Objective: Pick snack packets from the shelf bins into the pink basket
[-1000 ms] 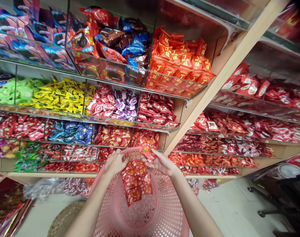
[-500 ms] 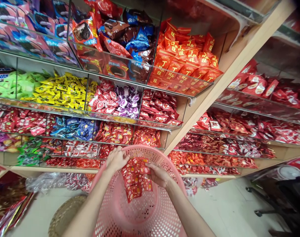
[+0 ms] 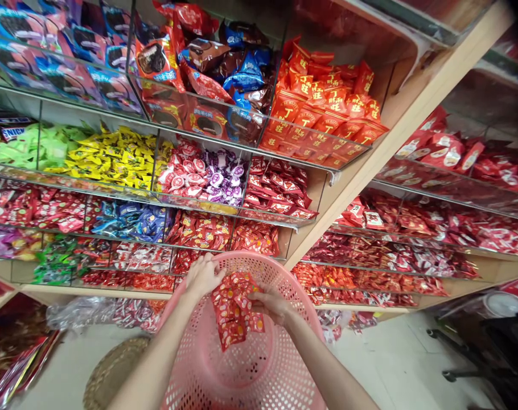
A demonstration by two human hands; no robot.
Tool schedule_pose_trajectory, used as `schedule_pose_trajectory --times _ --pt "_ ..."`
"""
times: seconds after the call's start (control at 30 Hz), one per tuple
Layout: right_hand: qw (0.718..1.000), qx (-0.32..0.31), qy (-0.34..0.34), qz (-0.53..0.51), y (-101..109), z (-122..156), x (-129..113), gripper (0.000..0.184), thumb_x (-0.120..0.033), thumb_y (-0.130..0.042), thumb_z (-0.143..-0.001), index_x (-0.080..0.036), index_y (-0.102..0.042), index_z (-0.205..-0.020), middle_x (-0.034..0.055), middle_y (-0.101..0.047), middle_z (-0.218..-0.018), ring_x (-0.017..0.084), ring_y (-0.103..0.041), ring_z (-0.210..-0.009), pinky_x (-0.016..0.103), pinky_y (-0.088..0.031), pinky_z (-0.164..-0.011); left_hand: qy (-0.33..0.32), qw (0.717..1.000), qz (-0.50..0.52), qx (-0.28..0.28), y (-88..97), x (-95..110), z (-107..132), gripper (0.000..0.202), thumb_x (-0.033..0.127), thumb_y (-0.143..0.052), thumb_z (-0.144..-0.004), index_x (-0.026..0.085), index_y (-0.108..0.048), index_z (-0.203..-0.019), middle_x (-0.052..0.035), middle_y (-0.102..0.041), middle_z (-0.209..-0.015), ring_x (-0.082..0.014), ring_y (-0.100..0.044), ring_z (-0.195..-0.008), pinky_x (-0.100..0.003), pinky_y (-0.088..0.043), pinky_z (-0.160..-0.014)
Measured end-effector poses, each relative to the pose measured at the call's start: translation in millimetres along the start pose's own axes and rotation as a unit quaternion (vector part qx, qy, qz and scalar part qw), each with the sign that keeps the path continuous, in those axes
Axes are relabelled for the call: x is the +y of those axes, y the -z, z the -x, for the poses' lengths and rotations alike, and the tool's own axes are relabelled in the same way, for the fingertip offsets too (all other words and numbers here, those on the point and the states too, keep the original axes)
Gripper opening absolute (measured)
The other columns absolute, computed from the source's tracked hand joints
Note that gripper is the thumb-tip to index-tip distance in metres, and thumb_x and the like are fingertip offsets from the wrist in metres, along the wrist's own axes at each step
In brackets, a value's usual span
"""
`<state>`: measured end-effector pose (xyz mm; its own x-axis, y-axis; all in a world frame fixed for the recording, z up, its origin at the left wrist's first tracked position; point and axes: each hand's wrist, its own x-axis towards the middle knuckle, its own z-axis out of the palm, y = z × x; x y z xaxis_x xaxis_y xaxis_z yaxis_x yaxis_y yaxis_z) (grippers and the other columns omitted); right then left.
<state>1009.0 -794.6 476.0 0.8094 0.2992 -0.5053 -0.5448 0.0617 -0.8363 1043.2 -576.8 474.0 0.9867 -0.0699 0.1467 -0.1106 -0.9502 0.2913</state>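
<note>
A pink perforated plastic basket [image 3: 250, 370] is tilted up in front of me at the bottom centre. My left hand [image 3: 202, 276] grips its far rim and pinches the top of a hanging bunch of red sweet packets [image 3: 235, 310]. My right hand [image 3: 271, 303] is inside the basket, fingers closed on the right side of the same bunch. The packets dangle over the basket's mesh floor. Just behind the rim is a shelf bin of similar red packets [image 3: 257, 237].
Tiered clear-fronted shelves hold wrapped sweets: yellow packets [image 3: 109, 159], red and purple round sweets [image 3: 203, 176], orange-red packs [image 3: 323, 108], blue and brown bags [image 3: 225, 62]. A wooden divider [image 3: 370, 171] separates a second rack of red packets [image 3: 412, 228]. A woven basket [image 3: 109, 373] sits on the floor.
My right hand came down from the shelf bin with red packets and joined them to the bunch inside the basket. The view has shifted slightly right.
</note>
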Motion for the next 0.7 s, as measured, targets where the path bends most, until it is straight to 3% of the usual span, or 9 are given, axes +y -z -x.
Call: schedule_pose_trajectory --times 0.17,0.37,0.53,0.7 --pt "0.994 0.064 0.039 0.081 -11 -16 9 0.029 -0.031 -0.075 -0.052 -0.016 -0.055 -0.067 -0.0029 -0.059 -0.063 0.01 -0.054 -0.055 0.023 -0.043 -0.051 -0.006 1.0 -0.004 0.011 -1.7 -1 0 0.035 0.047 -0.043 -0.081 0.021 -0.061 -0.067 -0.0053 -0.054 -0.087 -0.0214 -0.052 -0.085 -0.034 -0.038 -0.074" --pt "0.992 0.086 0.048 0.075 -20 -38 26 0.047 -0.032 -0.081 -0.044 -0.019 -0.053 -0.08 -0.0051 -0.057 -0.064 0.012 -0.054 -0.056 0.025 -0.043 -0.051 -0.003 1.0 -0.01 0.008 3.0 2 2 0.035 0.047 -0.043 -0.081 0.02 -0.062 -0.068 -0.0057 -0.055 -0.088 -0.022 -0.052 -0.086 -0.034 -0.038 -0.073" --pt "0.981 0.088 0.119 0.125 -22 -56 41 0.041 -0.035 -0.079 -0.044 -0.017 -0.055 -0.071 -0.0069 -0.052 -0.054 0.009 -0.047 -0.051 0.024 -0.035 -0.05 0.005 1.0 -0.01 0.004 5.2 4 3 0.033 0.045 -0.045 -0.08 0.02 -0.063 -0.07 -0.0057 -0.055 -0.09 -0.0226 -0.052 -0.087 -0.035 -0.039 -0.075" --pt "0.975 0.1 0.129 0.153 -22 -61 44 0.031 -0.029 -0.073 -0.05 -0.018 -0.054 -0.071 -0.008 -0.049 -0.051 0.008 -0.043 -0.047 0.022 -0.031 -0.048 0.008 1.0 -0.01 0.001 4.6 4 2 0.032 0.045 -0.044 -0.08 0.02 -0.063 -0.07 -0.0059 -0.055 -0.09 -0.0224 -0.052 -0.087 -0.035 -0.038 -0.076"
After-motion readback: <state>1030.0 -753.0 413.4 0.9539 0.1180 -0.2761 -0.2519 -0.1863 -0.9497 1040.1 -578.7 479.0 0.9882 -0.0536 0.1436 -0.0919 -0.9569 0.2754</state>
